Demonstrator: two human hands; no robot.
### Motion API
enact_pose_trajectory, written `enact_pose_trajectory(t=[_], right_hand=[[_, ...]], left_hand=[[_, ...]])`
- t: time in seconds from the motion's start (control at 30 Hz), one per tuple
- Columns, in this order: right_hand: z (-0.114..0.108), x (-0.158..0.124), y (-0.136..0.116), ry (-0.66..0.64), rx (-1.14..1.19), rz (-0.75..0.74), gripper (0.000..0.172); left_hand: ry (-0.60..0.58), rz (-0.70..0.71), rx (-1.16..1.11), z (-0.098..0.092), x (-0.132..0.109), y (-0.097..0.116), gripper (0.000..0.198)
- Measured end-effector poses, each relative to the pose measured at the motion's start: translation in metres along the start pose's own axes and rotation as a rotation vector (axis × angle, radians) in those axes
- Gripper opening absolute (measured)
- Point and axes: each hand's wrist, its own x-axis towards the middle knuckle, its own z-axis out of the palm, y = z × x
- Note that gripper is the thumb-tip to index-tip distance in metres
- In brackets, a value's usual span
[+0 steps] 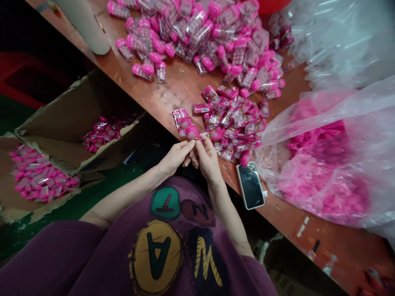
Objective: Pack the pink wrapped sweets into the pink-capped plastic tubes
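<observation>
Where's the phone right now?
In the head view, the phone lies right of centre, by the table edge, between the right hand and the plastic bag.

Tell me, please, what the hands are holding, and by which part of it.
The left hand and right hand pinch a pink packet at its near edge; its underside is hidden.

Pink packet in both grips
</observation>
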Motion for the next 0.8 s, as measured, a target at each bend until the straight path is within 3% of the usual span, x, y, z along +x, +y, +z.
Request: enact_pose_trajectory(t=[0.13,0.23,0.3,0.37,0.43,0.53,0.6,0.7,0.8], right_hand=[[-0.039,0.013,-0.033,0.260,-0.241,-0.282,0.043],[-0.073,0.021,-0.067,0.428,-0.578,-0.443,0.057],[-0.078,0.023,-0.082,0.553,-0.884,-0.437,0.074],[-0.064,0.021,-0.081,0.610,-1.160,-0.385,0.080],[-0.035,0.020,-0.062,0.480,-1.358,-0.347,0.069],[0.008,0.020,-0.015,0.109,-1.599,-0.390,0.054],[0.021,0.018,0.014,0.070,-1.687,-0.422,0.055],[0.014,0.011,0.039,0.102,-1.718,-0.503,0.047],[-0.006,0.006,0.045,0.115,-1.687,-0.677,0.036]], left_hand=[[0.122,0.098,0.056,-0.010,-0.001,0.003,0.042],[0.270,0.140,0.071,-0.022,0.000,0.007,0.040],[0.325,0.106,0.070,-0.030,0.003,0.006,0.041],[0.360,0.064,0.067,-0.036,0.007,0.003,0.044],[0.387,0.032,0.062,-0.039,0.011,-0.002,0.048],[0.402,0.031,0.060,-0.042,0.016,-0.010,0.053],[0.394,0.048,0.060,-0.043,0.020,-0.013,0.055],[0.372,0.040,0.074,-0.043,0.022,-0.016,0.053],[0.358,0.022,0.116,-0.040,0.019,-0.016,0.049]])
